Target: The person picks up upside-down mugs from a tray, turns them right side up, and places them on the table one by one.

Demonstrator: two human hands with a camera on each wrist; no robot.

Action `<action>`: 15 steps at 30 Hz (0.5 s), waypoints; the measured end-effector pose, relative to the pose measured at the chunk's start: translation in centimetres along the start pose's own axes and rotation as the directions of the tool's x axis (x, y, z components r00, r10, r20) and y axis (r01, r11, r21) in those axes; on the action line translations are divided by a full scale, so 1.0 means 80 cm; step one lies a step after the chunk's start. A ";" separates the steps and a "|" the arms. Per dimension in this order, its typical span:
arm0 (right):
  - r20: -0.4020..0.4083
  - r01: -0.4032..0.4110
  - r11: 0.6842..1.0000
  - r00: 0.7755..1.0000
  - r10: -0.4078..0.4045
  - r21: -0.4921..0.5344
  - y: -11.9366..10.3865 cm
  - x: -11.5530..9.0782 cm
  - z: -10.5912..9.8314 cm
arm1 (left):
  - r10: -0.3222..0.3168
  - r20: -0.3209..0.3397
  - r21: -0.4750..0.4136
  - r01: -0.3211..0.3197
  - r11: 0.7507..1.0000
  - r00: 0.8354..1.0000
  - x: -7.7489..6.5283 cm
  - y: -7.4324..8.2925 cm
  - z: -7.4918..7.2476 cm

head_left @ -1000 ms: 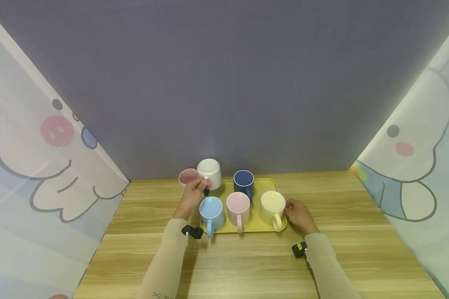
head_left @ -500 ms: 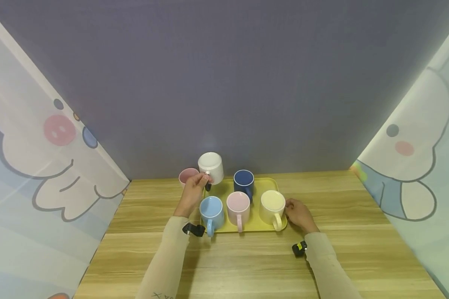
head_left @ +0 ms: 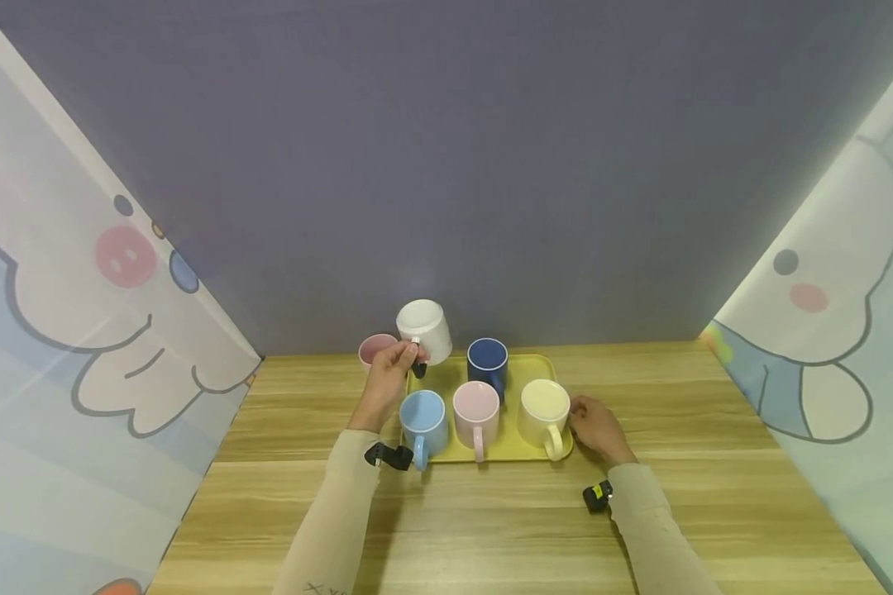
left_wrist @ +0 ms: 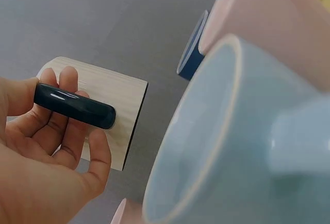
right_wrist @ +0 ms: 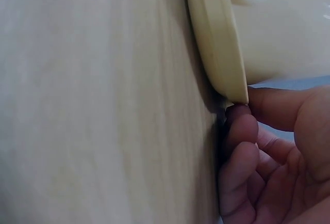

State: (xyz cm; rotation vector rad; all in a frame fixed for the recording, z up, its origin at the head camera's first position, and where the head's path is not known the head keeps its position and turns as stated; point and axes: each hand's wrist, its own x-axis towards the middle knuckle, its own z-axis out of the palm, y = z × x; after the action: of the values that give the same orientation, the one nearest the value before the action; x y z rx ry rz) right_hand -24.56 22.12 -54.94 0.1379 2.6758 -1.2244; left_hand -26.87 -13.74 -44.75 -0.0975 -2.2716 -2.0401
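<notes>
My left hand [head_left: 389,376] grips the dark handle [left_wrist: 77,105] of a white ribbed mug [head_left: 426,332], thumb on one side and fingers curled behind. The mug is raised over the back left corner of the yellow tray [head_left: 532,370]. On that tray stand a light blue mug [head_left: 426,426], a pink mug [head_left: 476,417], a dark blue mug [head_left: 488,364] and a pale yellow mug [head_left: 543,413]. At the tray's right edge, my right hand [head_left: 597,426] pinches the rim between thumb and fingers, beside the pale yellow mug, as the right wrist view shows.
Another pink mug [head_left: 376,347] stands left of the tray by the grey wall [head_left: 446,165], partly hidden by my left hand. The wooden table [head_left: 476,529] meets this wall at the back. Printed cartoon panels [head_left: 826,314] close off both sides.
The white mug has risen in my left hand and shifted slightly right, tilting a little. My right hand stays at the tray's edge.
</notes>
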 end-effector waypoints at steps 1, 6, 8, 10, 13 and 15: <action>0.000 -0.001 1.000 1.000 0.001 0.002 0.000 0.000 0.000 | -0.007 -0.003 -0.018 0.007 1.000 1.000 0.000 0.000 0.000; -0.005 0.002 1.000 1.000 -0.002 -0.012 0.001 0.001 0.001 | -0.029 0.018 -0.225 0.033 0.974 0.999 -0.001 -0.001 0.003; -0.007 0.003 1.000 1.000 -0.003 -0.016 0.001 0.001 0.001 | -0.024 0.032 -0.311 0.033 0.950 0.999 -0.002 -0.002 0.005; -0.008 0.005 1.000 1.000 -0.005 -0.020 0.002 0.002 0.002 | -0.022 0.038 -0.384 0.035 0.922 0.999 -0.003 -0.002 0.007; -0.014 0.006 1.000 1.000 -0.006 -0.022 0.002 0.002 0.002 | -0.022 0.056 -0.475 0.046 0.879 0.998 -0.007 -0.003 0.010; -0.016 0.008 1.000 1.000 -0.008 -0.024 0.003 0.003 0.003 | -0.007 0.083 -0.557 0.052 0.829 0.997 -0.012 0.000 0.012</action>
State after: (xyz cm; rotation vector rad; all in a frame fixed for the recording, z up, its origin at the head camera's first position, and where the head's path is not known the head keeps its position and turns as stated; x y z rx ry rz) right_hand -24.71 22.09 -55.29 0.1344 2.7061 -1.1981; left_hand -25.94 -12.81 -44.95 -0.1804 -1.6310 -2.6949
